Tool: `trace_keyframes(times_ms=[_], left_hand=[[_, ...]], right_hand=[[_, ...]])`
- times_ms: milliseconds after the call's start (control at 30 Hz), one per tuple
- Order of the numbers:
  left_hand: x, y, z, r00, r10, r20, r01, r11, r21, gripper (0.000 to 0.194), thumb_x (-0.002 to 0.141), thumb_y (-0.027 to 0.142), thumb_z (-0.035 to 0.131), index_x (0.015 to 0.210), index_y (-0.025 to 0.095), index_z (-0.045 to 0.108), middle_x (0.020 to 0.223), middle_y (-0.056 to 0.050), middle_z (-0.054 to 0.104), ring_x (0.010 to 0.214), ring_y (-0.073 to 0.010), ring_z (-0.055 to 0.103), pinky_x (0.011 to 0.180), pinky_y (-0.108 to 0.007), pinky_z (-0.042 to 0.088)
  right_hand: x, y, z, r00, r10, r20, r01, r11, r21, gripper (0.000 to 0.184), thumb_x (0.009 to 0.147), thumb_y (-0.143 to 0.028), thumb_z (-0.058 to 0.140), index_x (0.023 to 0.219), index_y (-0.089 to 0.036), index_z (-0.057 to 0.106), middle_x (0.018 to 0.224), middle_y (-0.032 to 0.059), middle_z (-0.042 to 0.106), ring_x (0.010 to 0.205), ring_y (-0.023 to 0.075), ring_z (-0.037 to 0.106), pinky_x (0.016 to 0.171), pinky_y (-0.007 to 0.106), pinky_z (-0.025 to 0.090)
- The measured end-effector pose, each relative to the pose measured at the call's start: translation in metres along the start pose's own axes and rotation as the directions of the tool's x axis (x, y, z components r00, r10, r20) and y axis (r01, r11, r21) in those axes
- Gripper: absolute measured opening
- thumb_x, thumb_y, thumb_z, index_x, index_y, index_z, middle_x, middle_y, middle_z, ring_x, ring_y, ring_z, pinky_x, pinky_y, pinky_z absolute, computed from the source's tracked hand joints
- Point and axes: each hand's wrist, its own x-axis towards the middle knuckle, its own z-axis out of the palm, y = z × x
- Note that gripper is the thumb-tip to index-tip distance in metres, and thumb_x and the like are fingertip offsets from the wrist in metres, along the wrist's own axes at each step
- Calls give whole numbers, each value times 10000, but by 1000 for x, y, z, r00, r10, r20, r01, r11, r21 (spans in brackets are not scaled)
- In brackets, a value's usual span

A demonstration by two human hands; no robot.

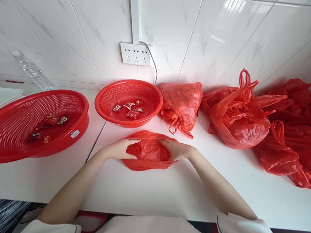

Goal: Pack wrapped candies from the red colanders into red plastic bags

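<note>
A red plastic bag (152, 150) lies on the white tabletop in front of me, its mouth spread wide and facing up. At the bag's left rim, my left hand (120, 149) holds the plastic, thumb and fingers apart along the opening. My right hand (178, 150) holds the opposite rim, its fingertips reaching inside. Just beyond the bag is a round red plastic basket (105, 108) with several small wrapped packets (132, 114) at its bottom. Touching its right side stands a filled red bag (181, 100).
To the left, a larger red basket (4, 116) holds several wrapped packets (51, 119). More stuffed red bags (240, 117) crowd the right side. A clear plastic bottle (35, 74), a white tray (2, 94) and a wall socket (135, 54) with a cable are at the back.
</note>
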Motion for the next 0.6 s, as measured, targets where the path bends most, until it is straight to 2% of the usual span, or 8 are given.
trace_keyframes(times_ms=[67, 133, 200, 267, 333, 433, 500, 600], left_hand=[[1, 3, -3, 980, -105, -171, 59, 966, -253, 492, 717, 491, 735, 1118, 207, 717, 1255, -117, 657, 1205, -338, 578, 1004, -431, 484], [5, 4, -11, 921, -289, -262, 107, 833, -543, 550, 777, 626, 613, 941, 120, 752, 1066, -200, 717, 1018, -333, 684, 852, -383, 569], [12, 0, -21, 866, -465, -183, 188, 642, -743, 739, 772, 753, 492, 846, 64, 747, 894, -254, 725, 813, -325, 728, 648, -326, 597], [19, -8, -31, 833, -550, -50, 271, 486, -831, 836, 758, 806, 429, 877, 41, 743, 821, -266, 719, 719, -312, 729, 517, -287, 573], [24, -15, -38, 817, -577, 28, 302, 386, -872, 795, 776, 758, 465, 945, 28, 731, 818, -261, 720, 683, -288, 726, 458, -249, 550], [28, -17, -38, 812, -583, 40, 256, 293, -921, 593, 816, 539, 545, 989, -5, 704, 858, -263, 721, 692, -263, 730, 450, -196, 538], [30, -13, -33, 844, -536, -10, 166, 280, -945, 463, 809, 381, 544, 1027, -3, 686, 915, -250, 723, 782, -277, 737, 490, -186, 555], [30, -4, -23, 885, -438, -157, -18, 304, -952, 387, 762, 236, 534, 1080, 56, 661, 1037, -191, 719, 902, -297, 725, 594, -228, 596]], right_hand=[[1, -2, -4, 998, -63, -6, 63, 998, 3, 1016, 608, -300, 782, 1512, -196, 329, 1545, 127, 349, 1372, 314, 400, 1073, 368, 420], [1, -7, -10, 994, -99, -43, 99, 995, -4, 931, 689, -379, 747, 1504, -177, 347, 1528, 144, 372, 1374, 334, 392, 1096, 406, 392], [-2, -16, -18, 987, -135, -87, 135, 991, 2, 783, 784, -411, 677, 1480, -196, 392, 1486, 123, 443, 1344, 310, 438, 1099, 417, 387], [-5, -28, -26, 969, -203, -139, 208, 978, 22, 626, 860, -404, 604, 1438, -217, 451, 1434, 90, 512, 1296, 268, 498, 1081, 400, 410], [-10, -39, -34, 946, -262, -190, 273, 962, 32, 511, 899, -377, 563, 1385, -226, 508, 1377, 68, 569, 1235, 243, 554, 1038, 376, 447], [-15, -51, -42, 931, -286, -228, 298, 954, 18, 424, 922, -359, 539, 1326, -235, 559, 1312, 54, 620, 1146, 234, 611, 969, 360, 485], [-17, -56, -48, 925, -293, -240, 305, 952, 11, 397, 936, -357, 522, 1312, -239, 569, 1289, 51, 636, 1099, 228, 635, 930, 350, 500], [-20, -59, -56, 911, -319, -261, 334, 942, 14, 374, 940, -332, 523, 1298, -241, 579, 1260, 45, 655, 1074, 219, 649, 917, 341, 505]])
